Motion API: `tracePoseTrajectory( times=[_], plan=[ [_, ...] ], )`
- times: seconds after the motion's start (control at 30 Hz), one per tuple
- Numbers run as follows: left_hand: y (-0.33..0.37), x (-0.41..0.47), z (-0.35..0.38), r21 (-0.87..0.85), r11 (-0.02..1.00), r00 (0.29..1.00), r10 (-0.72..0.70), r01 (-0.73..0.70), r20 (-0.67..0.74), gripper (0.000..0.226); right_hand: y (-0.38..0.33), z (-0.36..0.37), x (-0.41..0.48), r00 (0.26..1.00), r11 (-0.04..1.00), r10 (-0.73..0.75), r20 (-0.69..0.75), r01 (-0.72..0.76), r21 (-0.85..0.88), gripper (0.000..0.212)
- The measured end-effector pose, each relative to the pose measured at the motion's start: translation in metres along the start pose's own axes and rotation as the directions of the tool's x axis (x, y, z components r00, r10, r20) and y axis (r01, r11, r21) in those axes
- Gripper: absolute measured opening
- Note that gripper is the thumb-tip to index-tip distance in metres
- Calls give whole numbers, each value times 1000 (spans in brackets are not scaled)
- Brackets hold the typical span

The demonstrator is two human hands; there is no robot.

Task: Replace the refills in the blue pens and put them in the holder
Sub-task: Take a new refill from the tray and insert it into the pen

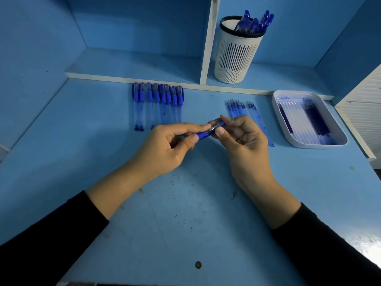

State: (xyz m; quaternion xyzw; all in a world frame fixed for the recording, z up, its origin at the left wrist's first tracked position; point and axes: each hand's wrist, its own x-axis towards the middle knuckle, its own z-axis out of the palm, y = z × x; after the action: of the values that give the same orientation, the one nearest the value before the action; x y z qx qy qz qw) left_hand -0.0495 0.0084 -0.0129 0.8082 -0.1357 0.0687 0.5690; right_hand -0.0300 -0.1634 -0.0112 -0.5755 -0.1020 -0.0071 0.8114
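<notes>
Both hands hold one blue pen (208, 132) above the middle of the blue desk. My left hand (171, 145) pinches its blue grip end between thumb and fingers. My right hand (241, 137) grips the clear tip end. Most of the pen's body is hidden inside my fingers. A row of several blue pens (157, 104) lies at the back left of the desk. Several refills (245, 109) lie in a fan behind my right hand. The white slotted holder (237, 56) stands on the shelf with several blue pens (255, 22) in it.
A white tray (288, 129) holding several refills sits at the right of the desk. A white upright divider (208, 40) splits the shelf just left of the holder. A white slatted panel (362, 112) stands at the far right edge.
</notes>
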Motion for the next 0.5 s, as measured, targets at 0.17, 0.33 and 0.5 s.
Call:
tracePoseTrajectory(
  times=[0.17,0.33,0.5],
  plan=[
    [6,1,0,-5,1000,999,-1,1,33,32,1,0,1,1000,1000,-7,1,7,11,18],
    [6,1,-1,18,1000,999,-4,3,52,35,2,0,2,1000,999,0,-1,0,54,22],
    [7,0,0,29,998,989,46,-51,143,43,4,-5,8,1000,994,-3,-17,5,114,15]
  ],
)
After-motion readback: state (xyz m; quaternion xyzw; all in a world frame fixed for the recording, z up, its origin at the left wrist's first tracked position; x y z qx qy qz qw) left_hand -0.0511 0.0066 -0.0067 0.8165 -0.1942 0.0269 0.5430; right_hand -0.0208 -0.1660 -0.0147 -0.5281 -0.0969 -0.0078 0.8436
